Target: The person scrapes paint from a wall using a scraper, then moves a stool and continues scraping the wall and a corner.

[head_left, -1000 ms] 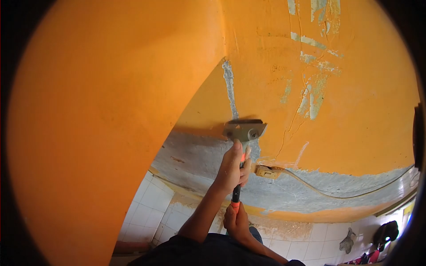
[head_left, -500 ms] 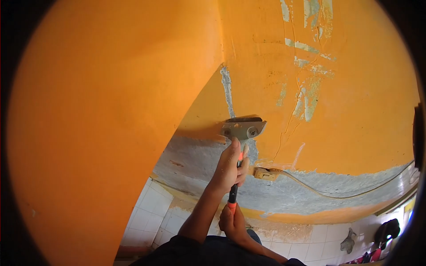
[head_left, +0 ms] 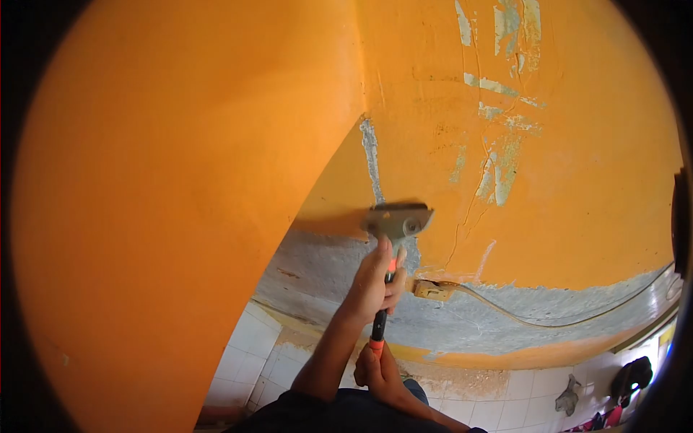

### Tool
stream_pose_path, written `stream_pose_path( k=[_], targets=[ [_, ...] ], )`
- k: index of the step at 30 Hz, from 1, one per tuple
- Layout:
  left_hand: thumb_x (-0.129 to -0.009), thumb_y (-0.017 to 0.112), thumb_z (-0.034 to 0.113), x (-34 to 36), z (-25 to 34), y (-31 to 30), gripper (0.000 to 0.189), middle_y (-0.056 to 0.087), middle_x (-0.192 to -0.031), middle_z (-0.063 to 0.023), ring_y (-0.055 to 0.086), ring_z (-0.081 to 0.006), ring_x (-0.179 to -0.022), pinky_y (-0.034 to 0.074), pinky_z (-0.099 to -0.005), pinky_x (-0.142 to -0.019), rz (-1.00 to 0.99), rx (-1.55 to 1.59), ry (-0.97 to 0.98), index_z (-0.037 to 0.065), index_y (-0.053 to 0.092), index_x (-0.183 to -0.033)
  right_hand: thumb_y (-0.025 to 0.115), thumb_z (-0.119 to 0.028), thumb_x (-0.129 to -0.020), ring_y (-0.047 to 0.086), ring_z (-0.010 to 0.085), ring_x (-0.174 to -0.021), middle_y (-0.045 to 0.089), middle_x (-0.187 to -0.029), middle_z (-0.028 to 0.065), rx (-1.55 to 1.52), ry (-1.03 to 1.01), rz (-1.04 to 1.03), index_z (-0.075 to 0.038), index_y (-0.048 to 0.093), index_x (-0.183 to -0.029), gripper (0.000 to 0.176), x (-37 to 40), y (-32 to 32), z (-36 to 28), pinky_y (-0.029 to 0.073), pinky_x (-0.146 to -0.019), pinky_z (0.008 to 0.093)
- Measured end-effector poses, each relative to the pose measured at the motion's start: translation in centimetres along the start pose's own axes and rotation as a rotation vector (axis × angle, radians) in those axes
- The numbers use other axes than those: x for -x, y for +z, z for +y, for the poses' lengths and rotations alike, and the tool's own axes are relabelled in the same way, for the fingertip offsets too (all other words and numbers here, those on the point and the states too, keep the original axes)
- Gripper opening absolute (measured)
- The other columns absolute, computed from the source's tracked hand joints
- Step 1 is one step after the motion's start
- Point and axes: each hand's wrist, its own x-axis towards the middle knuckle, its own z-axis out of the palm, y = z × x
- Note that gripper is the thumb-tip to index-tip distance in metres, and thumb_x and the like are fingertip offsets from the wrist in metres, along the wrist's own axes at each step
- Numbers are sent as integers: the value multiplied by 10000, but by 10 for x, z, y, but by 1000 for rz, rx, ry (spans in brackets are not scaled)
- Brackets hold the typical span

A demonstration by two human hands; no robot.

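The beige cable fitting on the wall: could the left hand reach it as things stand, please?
Probably yes: the left hand grips the scraper handle beside the fitting, nothing between them; it must let go first.

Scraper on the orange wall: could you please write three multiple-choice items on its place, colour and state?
1. Where does the blade of the scraper sit on the wall?
A. on a window pane
B. where orange paint meets grey plaster
C. on a door
2. What colours show on its handle?
A. black and orange
B. blue and white
C. green only
3. How is the scraper held?
A. lying loose
B. by one hand
C. by both hands
Answers: 1 B, the blade lies at the paint's edge; 2 A, black shaft, orange end; 3 C, left hand grips near the blade, right hand the end.
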Motion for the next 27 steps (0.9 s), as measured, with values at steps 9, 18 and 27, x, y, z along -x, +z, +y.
stream_pose_path(
  k=[9, 18, 27],
  targets=[
    [-935, 273, 681, 4, 8, -10, 572, 298, -467, 67, 256, -46, -322, 298, -228, -321, -82, 45, -64, 138, 441, -875, 405, -197, -1016, 492, 101, -560, 484, -690, 17, 1, 13, -185, -53, 364, -1025, 150, 6, 0, -2, 430, -524, 260],
    [-978, 267, 601, 3, 14, -7, 519, 312, -438, 51, 293, -70, -280, 313, -236, -287, -62, 16, -20, 125, 438, -867, 361, -220, -1030, 545, 124, -584, 516, -704, 46, 32, 14, -254, -34, 381, -1033, 187, 5, 3, -14, 477, -561, 275],
    [-1001, 230, 557, -4, 3, -15, 504, 313, -405, 41, 298, -87, -268, 308, -241, -289, -142, 165, 82, 115, 415, -843, 287, -307, -1037, 551, 170, -587, 494, -676, 70, 219, -21, -251, -40, 369, -988, 283, 1, 6, -12, 501, -606, 301]
  ],
)
